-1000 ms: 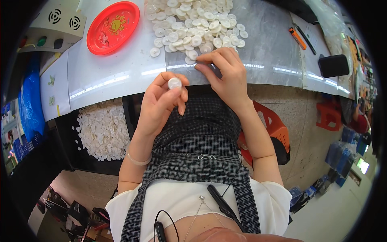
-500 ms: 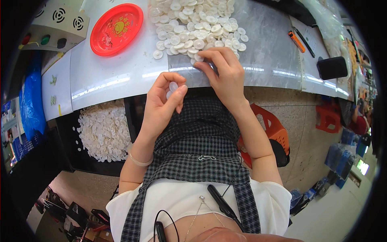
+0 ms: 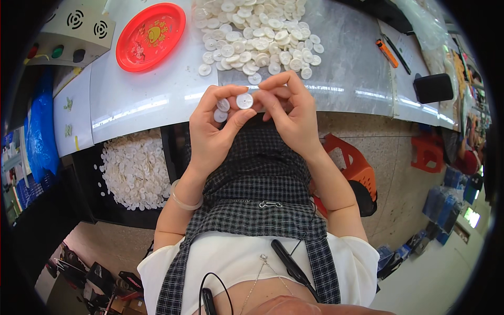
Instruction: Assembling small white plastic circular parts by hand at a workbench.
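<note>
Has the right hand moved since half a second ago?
Yes: against the fixed worktable, the right hand has drawn back from the white disc pile, toward the table's front edge and the left hand.

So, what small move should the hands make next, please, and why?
Perhaps the left hand should draw its rightmost white plastic disc in beside the two other discs: it seems pinched between thumb and index finger, while those two sit in the same hand.
</note>
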`<state>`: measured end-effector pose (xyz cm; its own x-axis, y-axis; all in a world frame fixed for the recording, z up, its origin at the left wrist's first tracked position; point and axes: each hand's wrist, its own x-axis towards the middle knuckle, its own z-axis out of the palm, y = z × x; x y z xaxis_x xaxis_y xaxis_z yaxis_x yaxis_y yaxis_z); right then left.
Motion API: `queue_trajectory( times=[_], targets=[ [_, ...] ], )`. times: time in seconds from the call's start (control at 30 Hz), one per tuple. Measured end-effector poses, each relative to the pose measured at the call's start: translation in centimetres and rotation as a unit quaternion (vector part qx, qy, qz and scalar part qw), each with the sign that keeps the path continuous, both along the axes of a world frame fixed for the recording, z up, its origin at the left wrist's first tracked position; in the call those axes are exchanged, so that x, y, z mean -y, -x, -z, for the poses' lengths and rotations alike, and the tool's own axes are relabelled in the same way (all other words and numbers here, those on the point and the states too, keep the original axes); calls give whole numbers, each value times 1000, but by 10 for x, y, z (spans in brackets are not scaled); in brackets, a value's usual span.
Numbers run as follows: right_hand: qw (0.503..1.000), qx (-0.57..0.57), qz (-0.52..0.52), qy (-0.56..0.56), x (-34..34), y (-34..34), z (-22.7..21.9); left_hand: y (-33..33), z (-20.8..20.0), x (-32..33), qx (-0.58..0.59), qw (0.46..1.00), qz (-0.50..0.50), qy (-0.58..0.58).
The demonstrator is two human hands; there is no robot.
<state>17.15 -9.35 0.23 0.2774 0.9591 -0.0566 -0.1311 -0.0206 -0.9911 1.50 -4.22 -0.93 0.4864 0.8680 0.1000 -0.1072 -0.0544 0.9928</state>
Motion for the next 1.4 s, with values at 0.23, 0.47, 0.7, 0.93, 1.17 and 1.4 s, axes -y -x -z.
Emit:
queue_trajectory(
  times=[0.23,0.47,0.7,0.93,1.17,1.4],
  targets=[
    [850,498,24,-168,-9,-11,18,8,-7,3,14,997,-11,81],
    [822,538,-3,-187,10,-18,17,15,-7,1,76,983,11,168],
    [835,499,6,-230,14,-24,25,14,-4,2,97,983,12,152],
    [961,265,30,-73,4,-13,9,15,-1,2,125,976,19,176],
    [1000,12,-2,-16,4,1,-8,5,-12,5,242,939,39,240],
    [993,112,14,-37,6,9,-10,9,-7,2,72,984,65,149]
  ],
)
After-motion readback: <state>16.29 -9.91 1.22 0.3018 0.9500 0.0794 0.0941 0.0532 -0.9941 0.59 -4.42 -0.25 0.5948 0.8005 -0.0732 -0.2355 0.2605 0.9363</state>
